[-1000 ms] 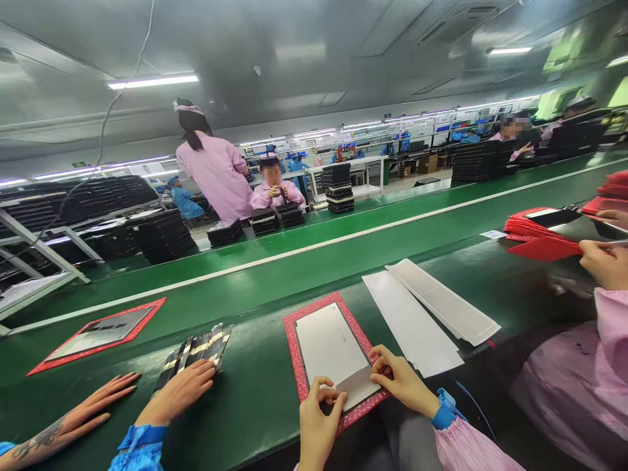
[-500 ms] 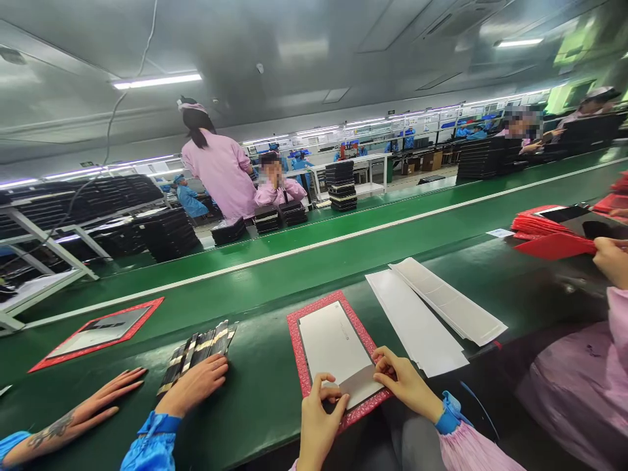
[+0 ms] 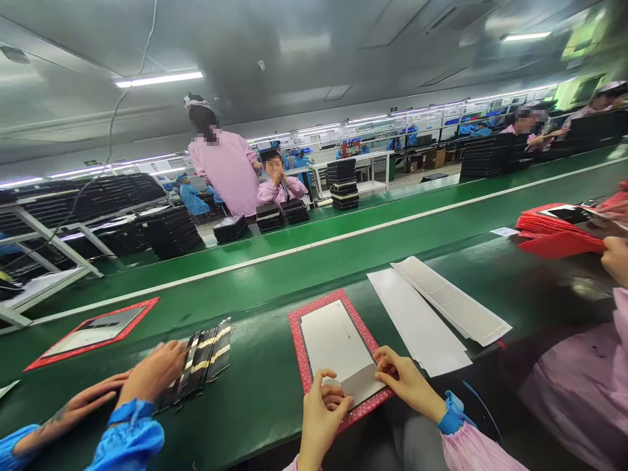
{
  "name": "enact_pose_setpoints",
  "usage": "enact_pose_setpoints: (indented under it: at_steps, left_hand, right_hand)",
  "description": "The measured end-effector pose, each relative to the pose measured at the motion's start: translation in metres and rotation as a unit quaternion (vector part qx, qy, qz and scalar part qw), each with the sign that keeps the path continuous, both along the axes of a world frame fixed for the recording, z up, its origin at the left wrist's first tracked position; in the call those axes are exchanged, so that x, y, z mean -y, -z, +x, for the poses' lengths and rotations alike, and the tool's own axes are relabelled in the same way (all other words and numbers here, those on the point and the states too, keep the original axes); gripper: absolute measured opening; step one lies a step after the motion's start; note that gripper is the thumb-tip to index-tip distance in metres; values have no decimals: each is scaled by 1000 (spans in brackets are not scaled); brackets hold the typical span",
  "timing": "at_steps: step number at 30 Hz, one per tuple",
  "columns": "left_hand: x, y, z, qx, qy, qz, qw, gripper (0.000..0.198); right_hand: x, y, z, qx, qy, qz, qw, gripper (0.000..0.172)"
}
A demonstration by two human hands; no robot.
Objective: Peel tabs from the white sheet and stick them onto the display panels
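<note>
A white rectangular panel [image 3: 331, 340] with dark edges and small printed marks lies on a red patterned sheet [image 3: 297, 330] in front of me. Across its near end runs a grey strip [image 3: 359, 379], whose kind I cannot make out. My left hand [image 3: 324, 412] pinches the strip's left end with thumb and fingers, low over the panel's near left corner. The other end is between the thumb and forefinger of my right hand [image 3: 405, 383], at the panel's right edge. The strip's ends are partly hidden by my fingers.
Right of the panel lie a white sheet [image 3: 417, 320] and a stack of pale label sheets [image 3: 451, 301]. At left, a co-worker's hand [image 3: 154, 373] touches black strips [image 3: 210, 350]. Another panel on red [image 3: 93, 333] lies beyond. Red sheets [image 3: 559, 229] are stacked at far right.
The co-worker's hand at left has pulled back leftward along the black strips. At far right, a co-worker's hands have shifted over the red stack. My hands keep nearly the same pose.
</note>
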State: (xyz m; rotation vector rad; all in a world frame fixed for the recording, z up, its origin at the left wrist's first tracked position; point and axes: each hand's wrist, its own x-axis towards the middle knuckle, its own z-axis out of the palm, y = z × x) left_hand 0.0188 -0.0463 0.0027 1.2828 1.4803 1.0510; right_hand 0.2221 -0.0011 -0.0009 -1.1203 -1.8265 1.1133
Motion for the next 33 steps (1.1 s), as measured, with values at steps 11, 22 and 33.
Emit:
enact_pose_setpoints:
  at_steps: [11, 22, 33]
  left_hand:
    - [-1, 2, 0, -20, 9, 13, 1000, 39]
    - [0, -3, -3, -11, 21, 20, 1000, 40]
    - [-1, -1, -3, -20, 29, 23, 999, 40]
  right_hand:
    - [1, 0, 0, 3, 3, -3, 1000, 15]
    - [1, -6, 0, 24, 10, 0, 1000, 13]
    - [3, -9, 0, 12, 7, 3, 1000, 12]
